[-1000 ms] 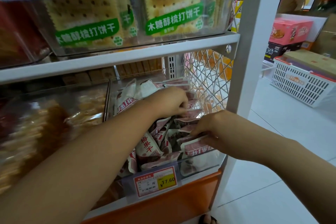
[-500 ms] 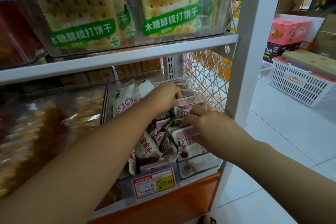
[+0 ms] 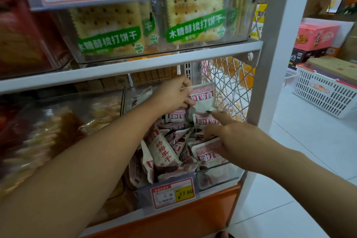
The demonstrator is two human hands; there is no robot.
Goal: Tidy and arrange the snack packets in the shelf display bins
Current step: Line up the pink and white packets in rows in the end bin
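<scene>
A clear display bin (image 3: 218, 177) on the lower shelf holds several pink-and-white snack packets (image 3: 164, 152) in a loose heap. My left hand (image 3: 173, 95) reaches to the back of the bin and grips an upright packet (image 3: 202, 98) by its left edge. My right hand (image 3: 229, 133) lies over the front right of the heap. Its forefinger points at a packet (image 3: 205, 120) in the middle row, and its other fingers curl on a front packet (image 3: 207, 153).
A price tag (image 3: 172, 193) reading 17.60 hangs on the bin's front. Cracker packs (image 3: 195, 6) fill the bin on the shelf above. A wire mesh panel (image 3: 228, 87) closes the right side. A white basket (image 3: 326, 91) stands on the floor to the right.
My left hand has moved up and back and lifted a packet upright at the rear. My right hand has shifted slightly and its forefinger now points out.
</scene>
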